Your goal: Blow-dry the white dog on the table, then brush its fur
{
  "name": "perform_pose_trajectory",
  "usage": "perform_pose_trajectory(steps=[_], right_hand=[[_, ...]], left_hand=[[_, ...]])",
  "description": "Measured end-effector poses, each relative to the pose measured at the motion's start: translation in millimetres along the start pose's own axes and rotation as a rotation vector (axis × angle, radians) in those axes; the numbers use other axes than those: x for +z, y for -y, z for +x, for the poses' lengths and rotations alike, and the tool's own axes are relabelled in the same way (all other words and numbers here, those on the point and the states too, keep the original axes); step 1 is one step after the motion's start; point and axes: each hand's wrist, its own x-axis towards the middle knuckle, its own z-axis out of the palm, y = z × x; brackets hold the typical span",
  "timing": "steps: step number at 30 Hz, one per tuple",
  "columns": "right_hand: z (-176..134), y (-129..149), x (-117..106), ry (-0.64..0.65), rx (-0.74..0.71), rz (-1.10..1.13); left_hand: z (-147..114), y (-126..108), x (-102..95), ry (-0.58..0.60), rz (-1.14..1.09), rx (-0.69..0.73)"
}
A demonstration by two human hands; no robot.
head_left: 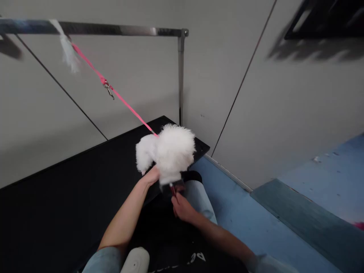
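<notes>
A fluffy white dog [176, 148] is at the near edge of a black grooming table [71, 197]. My left hand [152, 175] presses against the dog's underside, its fingers hidden in and behind the fur. My right hand [182, 206] is closed around the dark red handle of a grooming brush [172, 189]. The brush's dark, blurred head lies against the lowest part of the fur. A pink grooming loop [132, 110] runs taut from the dog up to the left.
The loop hangs from a metal bar [113, 29] on an upright post [181, 76] behind the table. A grey wall [227, 57] stands close behind. To the right are a blue floor [236, 216] and a grey-green board [307, 223]. A dark rack [335, 19] is at upper right.
</notes>
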Motion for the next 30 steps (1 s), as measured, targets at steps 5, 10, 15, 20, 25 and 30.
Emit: perform_pose_trajectory(steps=[5, 10, 15, 20, 25, 30], right_hand=[[-1, -1, 4, 0.079, 0.012, 0.006], [9, 5, -4, -0.140, 0.030, -0.021], [8, -1, 0, -0.037, 0.053, 0.031], [17, 1, -1, -0.232, 0.027, -0.052], [16, 1, -3, -0.202, -0.027, -0.064], [9, -8, 0, -0.237, 0.067, -0.206]], left_hand=[[12, 0, 2.6, 0.051, 0.078, -0.082], [22, -4, 13.3, 0.037, 0.050, -0.091], [30, 0, 15.5, 0.004, 0.065, -0.077], [31, 0, 19.3, 0.028, 0.076, -0.100], [27, 4, 21.1, 0.025, 0.069, -0.084], [31, 13, 13.8, 0.030, 0.012, -0.104]])
